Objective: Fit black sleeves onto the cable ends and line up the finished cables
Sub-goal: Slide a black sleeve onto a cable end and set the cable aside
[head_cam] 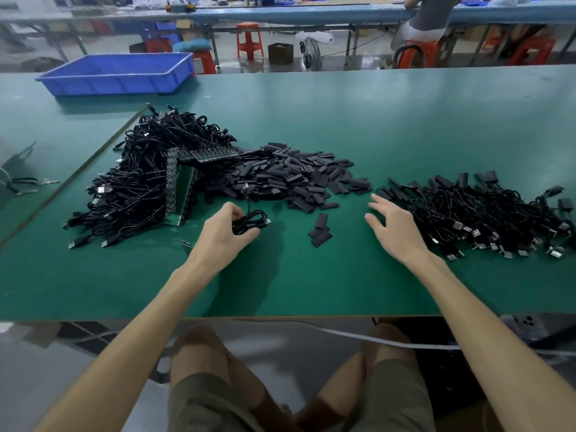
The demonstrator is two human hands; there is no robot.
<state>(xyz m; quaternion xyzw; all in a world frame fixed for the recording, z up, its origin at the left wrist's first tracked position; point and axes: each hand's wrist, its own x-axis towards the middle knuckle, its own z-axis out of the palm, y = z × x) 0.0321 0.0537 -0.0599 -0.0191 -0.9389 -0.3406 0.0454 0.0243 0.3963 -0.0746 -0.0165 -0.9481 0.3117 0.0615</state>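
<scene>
My left hand (pixel 224 232) grips a coiled black cable (pixel 252 222) just above the green table (pixel 311 285); the cable's loose end rises toward the sleeve pile. A heap of flat black sleeves (pixel 296 176) lies in the middle. A few loose sleeves (pixel 321 233) lie between my hands. To the left sits a big tangle of black cables (pixel 146 182) with green circuit boards (pixel 184 188) in it. On the right, cables with sleeves fitted (pixel 486 219) lie side by side. My right hand (pixel 396 229) hovers with fingers spread beside that row, holding nothing.
A blue plastic tray (pixel 118 73) stands at the far left of the table. A small dark part (pixel 186 243) lies near my left wrist. Behind the table are red stools (pixel 249 39), a fan (pixel 311 53) and a seated person (pixel 430 17) at another bench.
</scene>
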